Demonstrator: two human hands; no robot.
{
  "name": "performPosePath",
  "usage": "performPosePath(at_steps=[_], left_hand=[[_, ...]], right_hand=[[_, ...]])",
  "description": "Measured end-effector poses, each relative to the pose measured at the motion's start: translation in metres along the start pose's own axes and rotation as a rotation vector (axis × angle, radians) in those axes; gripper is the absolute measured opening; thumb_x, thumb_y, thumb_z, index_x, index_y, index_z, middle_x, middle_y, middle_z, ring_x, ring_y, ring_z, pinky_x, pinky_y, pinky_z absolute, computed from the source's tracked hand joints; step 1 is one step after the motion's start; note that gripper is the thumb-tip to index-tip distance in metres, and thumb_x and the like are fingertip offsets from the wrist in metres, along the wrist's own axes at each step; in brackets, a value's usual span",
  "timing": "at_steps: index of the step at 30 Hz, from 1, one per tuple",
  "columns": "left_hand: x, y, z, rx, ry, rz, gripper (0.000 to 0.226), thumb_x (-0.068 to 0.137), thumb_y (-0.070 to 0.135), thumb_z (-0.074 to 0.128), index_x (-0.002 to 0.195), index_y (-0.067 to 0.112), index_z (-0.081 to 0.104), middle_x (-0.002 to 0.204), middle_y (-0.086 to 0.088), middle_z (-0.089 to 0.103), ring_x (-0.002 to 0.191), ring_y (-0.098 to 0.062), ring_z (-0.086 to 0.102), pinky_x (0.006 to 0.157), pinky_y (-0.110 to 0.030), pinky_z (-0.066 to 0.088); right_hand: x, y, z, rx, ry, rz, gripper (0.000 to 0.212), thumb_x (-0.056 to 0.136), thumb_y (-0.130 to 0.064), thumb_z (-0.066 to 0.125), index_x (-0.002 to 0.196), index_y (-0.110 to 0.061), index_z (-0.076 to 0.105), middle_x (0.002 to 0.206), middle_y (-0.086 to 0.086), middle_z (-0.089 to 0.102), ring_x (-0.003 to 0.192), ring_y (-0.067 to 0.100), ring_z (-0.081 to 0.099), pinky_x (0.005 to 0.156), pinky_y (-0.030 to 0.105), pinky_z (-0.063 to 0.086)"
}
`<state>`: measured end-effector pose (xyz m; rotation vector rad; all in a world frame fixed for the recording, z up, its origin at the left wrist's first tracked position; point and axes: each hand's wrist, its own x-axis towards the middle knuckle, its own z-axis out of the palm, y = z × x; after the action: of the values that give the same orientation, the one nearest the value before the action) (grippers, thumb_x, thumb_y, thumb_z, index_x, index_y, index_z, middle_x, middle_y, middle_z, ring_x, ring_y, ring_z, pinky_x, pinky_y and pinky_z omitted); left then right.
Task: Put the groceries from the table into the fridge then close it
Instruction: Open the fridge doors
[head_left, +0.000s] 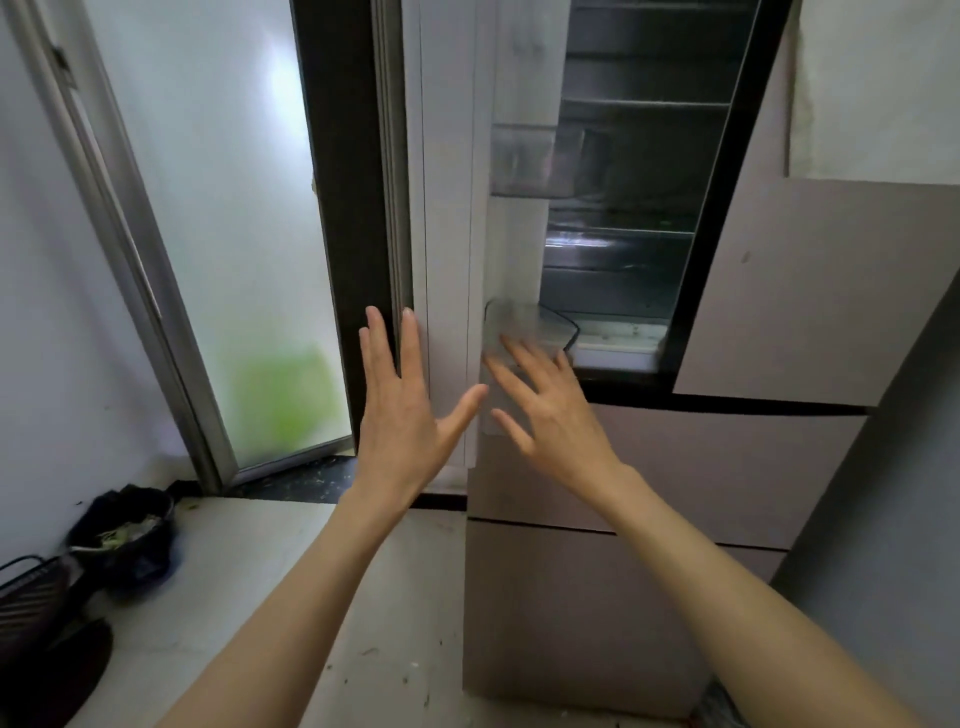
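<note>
The fridge stands ahead with its upper left door swung partly open, edge toward me. Through the gap I see dim glass shelves and clear door bins; no groceries show on them. My left hand is flat with fingers spread, its fingertips at the door's outer edge. My right hand is spread too and blurred, in front of the door's lower bin; contact is unclear. Neither hand holds anything. The table is out of view.
A frosted glass door in a metal frame stands to the left. On the floor at lower left sit a black bin bag with scraps and a dark rack. The fridge's right door is closed.
</note>
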<state>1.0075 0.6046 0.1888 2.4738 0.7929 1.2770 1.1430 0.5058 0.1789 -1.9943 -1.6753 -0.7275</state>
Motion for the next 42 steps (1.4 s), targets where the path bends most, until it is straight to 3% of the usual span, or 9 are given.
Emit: performPosePath(at_steps=[3,9,17,21,24,26,30,33,42], left_hand=[[0.006,-0.018,-0.006,-0.034,0.015,-0.017,0.094,0.083,0.053,0.053,0.148,0.02,-0.006,0.156,-0.003,-0.018,0.145,-0.02,-0.009,0.099,-0.024,0.016],[0.014,-0.053,-0.014,-0.072,0.007,-0.078,0.083,0.09,0.045,0.049,0.148,0.021,-0.006,0.158,0.0,-0.008,0.144,-0.012,0.0,0.103,-0.016,0.009],[0.024,-0.087,-0.013,-0.04,0.166,-0.085,0.059,0.097,0.028,0.045,0.148,0.02,0.019,0.155,0.002,0.021,0.141,-0.011,0.021,0.107,-0.018,0.019],[0.031,-0.103,-0.015,-0.059,0.138,-0.078,0.058,0.097,0.029,0.045,0.148,0.022,0.018,0.155,0.006,0.019,0.141,-0.009,0.02,0.108,-0.021,0.02],[0.028,-0.106,-0.013,-0.066,0.13,-0.058,0.059,0.096,0.03,0.045,0.148,0.024,0.017,0.155,0.008,0.018,0.14,-0.006,0.019,0.108,-0.019,0.02],[0.028,-0.103,-0.01,-0.088,0.126,-0.068,0.059,0.097,0.028,0.044,0.148,0.022,0.015,0.155,0.006,0.016,0.141,-0.006,0.017,0.113,-0.024,0.02],[0.026,-0.091,-0.007,0.02,0.133,-0.114,0.057,0.099,0.022,0.038,0.149,0.02,0.011,0.157,0.001,0.009,0.145,-0.017,0.007,0.117,-0.049,0.008],[0.024,-0.067,-0.006,0.115,0.187,0.022,0.058,0.096,0.024,0.035,0.148,0.016,0.012,0.157,-0.005,0.009,0.145,-0.024,0.003,0.114,-0.048,0.003],[0.044,0.038,0.071,0.153,0.071,0.43,0.056,0.092,0.024,0.042,0.145,0.018,0.023,0.153,-0.013,0.02,0.143,-0.029,0.012,0.115,-0.05,0.015]], right_hand=[[0.01,-0.001,0.008,0.013,-0.015,-0.076,0.063,0.086,-0.021,0.054,0.144,-0.019,0.028,0.147,0.016,0.037,0.135,0.034,0.035,0.11,0.05,0.019],[0.017,0.005,0.021,0.013,0.097,0.0,0.051,0.08,-0.008,0.068,0.127,-0.005,0.052,0.131,0.019,0.053,0.123,0.034,0.05,0.109,0.047,0.021],[0.033,-0.018,0.038,0.014,-0.071,-0.079,0.072,0.089,-0.019,0.057,0.149,-0.018,0.017,0.156,0.008,0.017,0.145,0.025,0.011,0.114,0.042,0.001],[0.039,-0.022,0.044,-0.003,-0.043,-0.097,0.072,0.083,-0.016,0.064,0.146,-0.015,0.028,0.152,0.01,0.03,0.141,0.029,0.025,0.112,0.05,0.012],[0.036,-0.017,0.048,-0.025,-0.034,-0.097,0.076,0.083,-0.019,0.065,0.147,-0.019,0.023,0.154,0.007,0.026,0.142,0.024,0.02,0.113,0.05,0.01],[0.036,-0.013,0.048,-0.034,-0.041,-0.108,0.073,0.086,-0.024,0.061,0.147,-0.021,0.02,0.155,0.006,0.023,0.143,0.023,0.017,0.113,0.052,0.01],[0.033,-0.008,0.038,-0.021,-0.037,-0.057,0.061,0.091,-0.04,0.036,0.147,-0.024,0.018,0.155,0.006,0.02,0.143,0.022,0.016,0.114,0.052,0.007],[0.021,0.012,0.024,-0.02,0.025,0.019,0.059,0.092,-0.042,0.032,0.147,-0.024,0.018,0.155,0.007,0.021,0.143,0.022,0.013,0.113,0.05,0.006],[-0.012,0.129,-0.035,-0.219,0.117,0.252,0.061,0.09,-0.045,0.034,0.146,-0.022,0.023,0.153,0.011,0.027,0.142,0.027,0.019,0.112,0.055,0.012]])
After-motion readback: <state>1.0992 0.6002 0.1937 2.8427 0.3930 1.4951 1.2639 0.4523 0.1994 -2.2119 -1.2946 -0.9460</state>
